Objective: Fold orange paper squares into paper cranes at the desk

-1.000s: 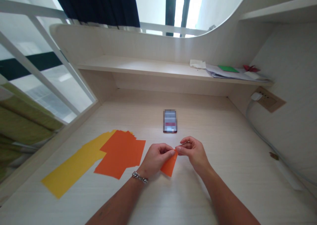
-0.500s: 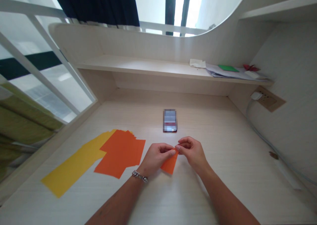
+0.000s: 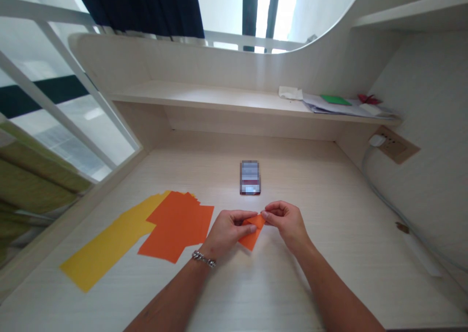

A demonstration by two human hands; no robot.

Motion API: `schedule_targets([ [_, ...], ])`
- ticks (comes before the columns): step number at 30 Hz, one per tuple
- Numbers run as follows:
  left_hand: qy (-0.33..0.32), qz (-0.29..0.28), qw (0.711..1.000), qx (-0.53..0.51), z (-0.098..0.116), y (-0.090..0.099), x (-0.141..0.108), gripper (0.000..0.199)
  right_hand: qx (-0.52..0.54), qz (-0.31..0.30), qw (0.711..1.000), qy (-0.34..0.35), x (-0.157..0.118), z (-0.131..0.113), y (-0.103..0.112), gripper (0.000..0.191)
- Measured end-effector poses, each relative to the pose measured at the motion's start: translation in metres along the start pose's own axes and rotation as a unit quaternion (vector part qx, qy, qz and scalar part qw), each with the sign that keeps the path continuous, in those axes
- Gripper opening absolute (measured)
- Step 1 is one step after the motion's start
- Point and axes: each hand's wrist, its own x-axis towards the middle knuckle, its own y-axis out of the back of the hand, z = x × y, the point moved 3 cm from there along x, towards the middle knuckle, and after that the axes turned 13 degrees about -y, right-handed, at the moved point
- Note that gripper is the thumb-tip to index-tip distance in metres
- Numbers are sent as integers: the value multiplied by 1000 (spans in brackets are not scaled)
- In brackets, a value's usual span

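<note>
A small piece of orange paper [image 3: 252, 240], folded in part, is held between my two hands, tilted over the desk. My left hand [image 3: 229, 230] pinches its left side, with the thumb lying across the front and the fingers behind. At the paper's upper right corner, my right hand [image 3: 287, 221] grips with thumb and forefinger. Left of my hands lie overlapping orange sheets [image 3: 183, 227], partly on top of a fanned row of yellow sheets [image 3: 106, 246].
A phone [image 3: 250, 177] lies just beyond my hands. Papers [image 3: 325, 104] and a green piece [image 3: 335, 100] rest on the shelf [image 3: 204, 98]. At the right, a cable [image 3: 383, 198] runs down from a wall socket [image 3: 397, 146].
My left thumb has shifted down a little on the orange paper, and more of its upper part shows. The paper has turned slightly, and my right hand has moved slightly right.
</note>
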Motion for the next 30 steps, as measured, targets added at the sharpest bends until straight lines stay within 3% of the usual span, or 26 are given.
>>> schedule_targets([
  [9, 0, 4, 1000, 23, 4, 1, 0, 35, -6, -1, 1000, 12, -3, -3, -1, 25],
  [20, 20, -6, 999, -27, -1, 2, 1, 40, -37, 9, 998, 45, -4, -2, -2, 18],
  [23, 8, -2, 1000, 12, 4, 2, 2, 29, -43, 10, 998, 54, -5, -2, -4, 16],
  [30, -8, 7, 998, 63, 10, 0, 3, 27, -63, 11, 996, 56, -4, 0, -8, 18],
])
